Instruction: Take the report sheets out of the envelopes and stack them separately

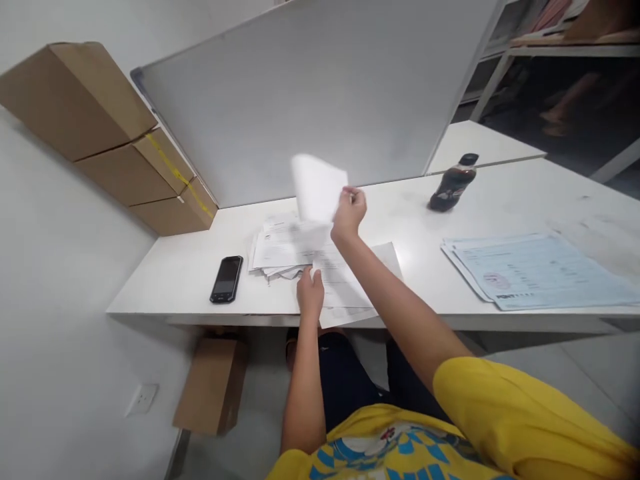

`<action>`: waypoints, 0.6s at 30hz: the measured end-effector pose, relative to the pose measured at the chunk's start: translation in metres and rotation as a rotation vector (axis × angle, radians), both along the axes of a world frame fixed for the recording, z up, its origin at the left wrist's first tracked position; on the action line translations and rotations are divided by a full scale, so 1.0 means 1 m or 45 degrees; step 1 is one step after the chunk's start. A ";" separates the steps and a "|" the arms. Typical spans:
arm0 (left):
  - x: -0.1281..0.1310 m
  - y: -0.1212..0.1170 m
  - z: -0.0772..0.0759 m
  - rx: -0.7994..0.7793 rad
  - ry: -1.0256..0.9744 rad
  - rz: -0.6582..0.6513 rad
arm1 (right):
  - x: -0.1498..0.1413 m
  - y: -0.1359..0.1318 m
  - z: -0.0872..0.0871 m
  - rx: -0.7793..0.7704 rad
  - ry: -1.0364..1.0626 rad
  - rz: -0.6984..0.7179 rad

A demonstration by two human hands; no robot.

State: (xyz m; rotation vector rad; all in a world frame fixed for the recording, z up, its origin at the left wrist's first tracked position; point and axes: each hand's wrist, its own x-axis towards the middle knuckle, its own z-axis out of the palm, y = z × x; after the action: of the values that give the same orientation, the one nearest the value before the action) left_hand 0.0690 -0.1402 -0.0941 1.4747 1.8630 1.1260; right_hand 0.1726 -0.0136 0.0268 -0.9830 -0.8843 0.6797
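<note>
My right hand (350, 212) is raised above the desk, its fingers closed on the edge of a white sheet of paper (320, 188). The sheet is curved and blurred by motion. My left hand (311, 291) is lower, near the desk's front edge, thumb and fingers closed on the left edge of some printed sheets (345, 283). Those sheets partly stick out over the front edge, and my right forearm covers some of them. Just beyond my left hand lies an uneven stack of printed papers (280, 247), partly behind the raised sheet.
A black phone (227, 279) lies left on the white desk (180, 267). Bluish printed sheets (545, 270) and a dark drink bottle (453, 183) are to the right. Cardboard boxes (95, 100) line the left wall; a grey-white panel (320, 93) stands behind. Another box (210, 387) is below.
</note>
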 end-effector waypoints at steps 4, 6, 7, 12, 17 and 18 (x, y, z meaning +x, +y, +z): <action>0.003 -0.002 0.004 -0.067 0.039 -0.001 | -0.040 -0.007 -0.056 -0.331 0.092 0.027; 0.005 -0.002 0.005 -0.093 0.068 0.020 | -0.044 -0.018 -0.074 -0.431 0.022 0.072; 0.006 -0.002 0.005 -0.086 0.078 0.020 | -0.043 -0.022 -0.080 -0.470 -0.051 0.098; 0.004 0.001 0.002 0.017 0.066 -0.053 | -0.035 -0.042 -0.086 -0.565 -0.903 0.326; -0.001 0.002 -0.003 0.137 -0.076 -0.075 | -0.005 -0.066 -0.081 -0.437 -1.271 0.211; -0.003 0.000 -0.003 0.144 -0.118 -0.096 | 0.008 -0.074 -0.082 -0.409 -1.239 0.169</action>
State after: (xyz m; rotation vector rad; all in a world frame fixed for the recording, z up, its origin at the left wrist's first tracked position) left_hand 0.0658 -0.1403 -0.0975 1.5139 1.6919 1.2598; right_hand 0.1809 -0.0872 -0.0551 -1.5965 -1.7320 0.4360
